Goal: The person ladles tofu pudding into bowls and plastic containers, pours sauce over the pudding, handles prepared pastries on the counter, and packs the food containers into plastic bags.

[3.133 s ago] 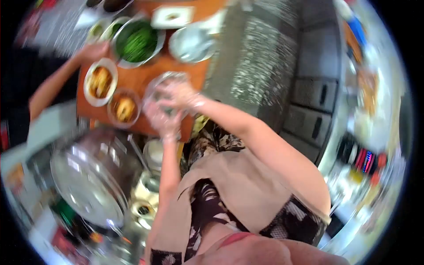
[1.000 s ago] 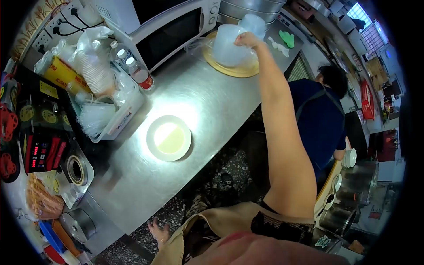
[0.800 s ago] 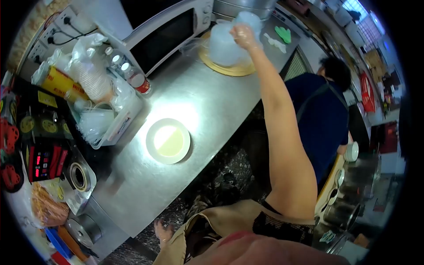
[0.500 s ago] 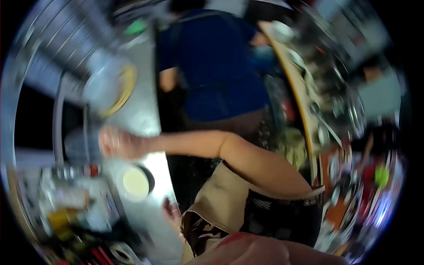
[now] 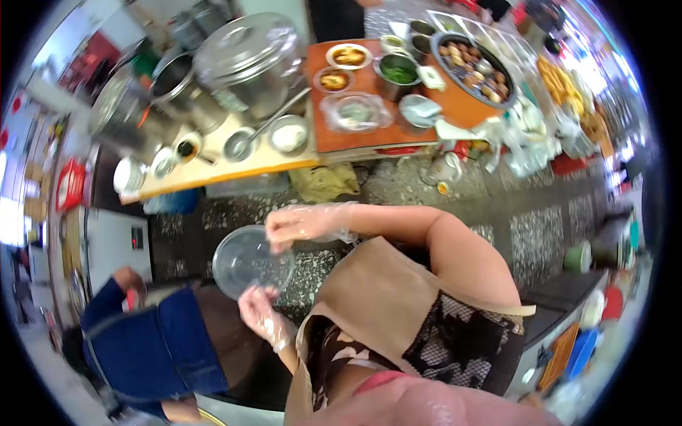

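Note:
Both of my hands wear clear plastic gloves and are at a round, clear plastic bowl [image 5: 245,266], held out in front of me above the speckled floor. My right hand [image 5: 297,226] pinches its upper right rim with curled fingers. At the lower rim, the fingertips of my left hand [image 5: 261,312] close on the edge. I can see through the bowl's walls; whether anything lies in it I cannot tell. Beyond it, on the wooden counter [image 5: 266,169], stand a small white bowl [image 5: 289,135] and a metal bowl with a long-handled ladle [image 5: 241,144].
Large lidded steel pots [image 5: 249,67] stand behind the counter's edge. An orange-brown table [image 5: 330,138] bears bowls of food, a container of chopped greens [image 5: 398,71] and a wide basin of dark round items [image 5: 474,67]. A co-worker in blue [image 5: 167,341] bends at lower left.
My view has swung from the metal counter to the wooden counter and orange-brown table. My right hand has left the metal counter and now grips the clear bowl with my left hand.

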The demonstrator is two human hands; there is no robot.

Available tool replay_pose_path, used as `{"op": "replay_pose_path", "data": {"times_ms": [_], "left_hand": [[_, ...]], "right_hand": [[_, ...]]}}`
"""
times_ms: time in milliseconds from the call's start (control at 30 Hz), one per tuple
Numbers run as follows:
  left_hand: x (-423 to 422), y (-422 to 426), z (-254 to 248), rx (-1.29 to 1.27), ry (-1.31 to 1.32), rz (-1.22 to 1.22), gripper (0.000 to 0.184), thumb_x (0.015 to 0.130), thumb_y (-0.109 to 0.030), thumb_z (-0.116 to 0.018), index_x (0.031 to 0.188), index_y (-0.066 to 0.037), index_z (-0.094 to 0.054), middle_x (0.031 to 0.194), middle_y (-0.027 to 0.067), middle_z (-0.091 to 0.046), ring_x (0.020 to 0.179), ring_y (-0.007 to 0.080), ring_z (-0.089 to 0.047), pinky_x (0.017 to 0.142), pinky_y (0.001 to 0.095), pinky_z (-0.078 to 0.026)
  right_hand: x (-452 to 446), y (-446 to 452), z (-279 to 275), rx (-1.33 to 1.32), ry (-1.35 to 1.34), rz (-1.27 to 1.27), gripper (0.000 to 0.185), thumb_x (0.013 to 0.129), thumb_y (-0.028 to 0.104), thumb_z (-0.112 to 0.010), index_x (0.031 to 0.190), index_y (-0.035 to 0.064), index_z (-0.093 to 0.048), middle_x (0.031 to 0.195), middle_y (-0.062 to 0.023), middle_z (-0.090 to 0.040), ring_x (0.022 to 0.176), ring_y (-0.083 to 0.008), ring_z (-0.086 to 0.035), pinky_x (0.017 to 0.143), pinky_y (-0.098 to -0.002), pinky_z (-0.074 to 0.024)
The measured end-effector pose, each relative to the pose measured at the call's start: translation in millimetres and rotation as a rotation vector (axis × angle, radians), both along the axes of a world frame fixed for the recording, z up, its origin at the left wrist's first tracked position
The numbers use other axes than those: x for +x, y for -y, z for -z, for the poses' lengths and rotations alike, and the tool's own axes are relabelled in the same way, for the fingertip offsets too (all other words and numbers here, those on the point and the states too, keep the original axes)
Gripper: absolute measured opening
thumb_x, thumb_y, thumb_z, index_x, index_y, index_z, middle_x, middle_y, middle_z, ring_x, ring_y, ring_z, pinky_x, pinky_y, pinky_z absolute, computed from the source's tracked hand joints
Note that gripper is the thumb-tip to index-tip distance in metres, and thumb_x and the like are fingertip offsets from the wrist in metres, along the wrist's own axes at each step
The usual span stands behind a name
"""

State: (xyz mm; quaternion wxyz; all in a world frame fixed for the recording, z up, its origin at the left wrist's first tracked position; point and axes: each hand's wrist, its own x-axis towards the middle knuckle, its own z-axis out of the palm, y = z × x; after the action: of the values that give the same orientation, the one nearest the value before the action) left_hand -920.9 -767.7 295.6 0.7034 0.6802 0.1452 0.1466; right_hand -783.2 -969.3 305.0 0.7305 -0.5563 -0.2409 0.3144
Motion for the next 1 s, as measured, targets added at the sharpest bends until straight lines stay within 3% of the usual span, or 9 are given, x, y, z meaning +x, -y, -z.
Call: {"op": "replay_pose_path", "data": {"times_ms": [67, 100, 233, 367, 433, 500, 633, 867, 1000], "left_hand": [[37, -1, 13, 0.069, -0.016, 0.299, 0.017, 0.092, -0.011, -0.054, 0.104, 0.001, -0.054, 0.082, 0.0076, -0.061, 0.072, 0.0127, -0.057, 0.068, 0.0261, -0.048], [66, 52, 16, 0.093, -0.045, 0.355, 0.015, 0.093, -0.008, -0.053, 0.105, 0.001, -0.054, 0.083, 0.0079, -0.061, 0.073, 0.0133, -0.059, 0.07, 0.0264, -0.05], [129, 104, 16, 0.243, -0.058, 0.727, 0.015, 0.092, 0.0, -0.049, 0.106, 0.003, -0.055, 0.091, 0.0138, -0.066, 0.082, 0.0169, -0.064, 0.073, 0.0287, -0.052], [186, 149, 22, 0.25, -0.063, 1.032, 0.017, 0.093, -0.004, -0.049, 0.107, 0.003, -0.056, 0.094, 0.0119, -0.066, 0.086, 0.0168, -0.064, 0.077, 0.028, -0.051], [215, 177, 17, 0.367, -0.077, 1.209, 0.02, 0.092, -0.005, -0.05, 0.109, 0.004, -0.057, 0.098, 0.0122, -0.067, 0.09, 0.0166, -0.064, 0.081, 0.0272, -0.05], [243, 202, 26, 0.387, 0.073, 1.331, 0.019, 0.092, -0.008, -0.052, 0.107, 0.002, -0.058, 0.095, 0.015, -0.068, 0.087, 0.0231, -0.067, 0.076, 0.0313, -0.051], [296, 248, 24, 0.331, 0.244, 1.505, 0.017, 0.09, -0.005, -0.052, 0.107, 0.0, -0.056, 0.092, 0.0152, -0.068, 0.084, 0.0281, -0.067, 0.073, 0.0349, -0.052], [328, 314, 42, 0.248, 0.198, 1.736, 0.02, 0.088, -0.005, -0.055, 0.106, -0.002, -0.06, 0.089, 0.015, -0.067, 0.083, 0.0287, -0.066, 0.072, 0.0354, -0.053], [330, 339, 53, 0.323, 0.045, 1.813, 0.023, 0.09, -0.008, -0.055, 0.112, -0.001, -0.059, 0.093, 0.0107, -0.068, 0.087, 0.0175, -0.066, 0.078, 0.0297, -0.051]], "right_hand": [[-2, 18, 17, -0.171, 0.225, 0.249, 0.021, 0.093, 0.021, -0.05, 0.098, 0.0015, -0.053, 0.09, -0.0089, -0.066, 0.085, -0.0173, -0.062, 0.078, -0.0307, -0.0493], [11, 74, 28, -0.252, 0.253, 0.352, 0.019, 0.093, 0.019, -0.05, 0.099, 0.0013, -0.052, 0.088, -0.0078, -0.065, 0.084, -0.0158, -0.061, 0.076, -0.0304, -0.0496], [16, 130, 47, 0.078, -0.148, 0.684, 0.015, 0.092, 0.016, -0.053, 0.1, 0.0033, -0.052, 0.083, -0.0043, -0.06, 0.08, -0.0131, -0.058, 0.072, -0.0275, -0.0493], [24, 166, 36, 0.176, -0.222, 1.003, 0.016, 0.09, 0.017, -0.057, 0.1, 0.0042, -0.056, 0.085, -0.0012, -0.06, 0.079, -0.0088, -0.055, 0.072, -0.0244, -0.0468], [27, 190, 23, 0.041, -0.192, 1.147, 0.017, 0.09, 0.017, -0.06, 0.1, 0.0041, -0.058, 0.089, -0.001, -0.062, 0.083, -0.0095, -0.057, 0.081, -0.0255, -0.0465], [34, 210, 28, 0.079, -0.201, 1.259, 0.015, 0.089, 0.016, -0.06, 0.098, 0.0044, -0.059, 0.09, -0.0016, -0.062, 0.086, -0.0099, -0.058, 0.082, -0.0263, -0.0467], [51, 241, 13, 0.124, -0.262, 1.43, 0.013, 0.089, 0.016, -0.059, 0.095, 0.0045, -0.059, 0.088, -0.0023, -0.062, 0.084, -0.0107, -0.056, 0.082, -0.0256, -0.044], [35, 277, 39, -0.112, -0.294, 1.69, 0.015, 0.089, 0.019, -0.058, 0.093, 0.0044, -0.058, 0.082, 0.0019, -0.055, 0.076, -0.0078, -0.048, 0.075, -0.0222, -0.0401], [26, 295, 64, -0.041, -0.369, 1.791, 0.017, 0.089, 0.018, -0.058, 0.097, 0.0032, -0.058, 0.08, 0.0022, -0.052, 0.074, -0.007, -0.045, 0.072, -0.0212, -0.0382]]}}
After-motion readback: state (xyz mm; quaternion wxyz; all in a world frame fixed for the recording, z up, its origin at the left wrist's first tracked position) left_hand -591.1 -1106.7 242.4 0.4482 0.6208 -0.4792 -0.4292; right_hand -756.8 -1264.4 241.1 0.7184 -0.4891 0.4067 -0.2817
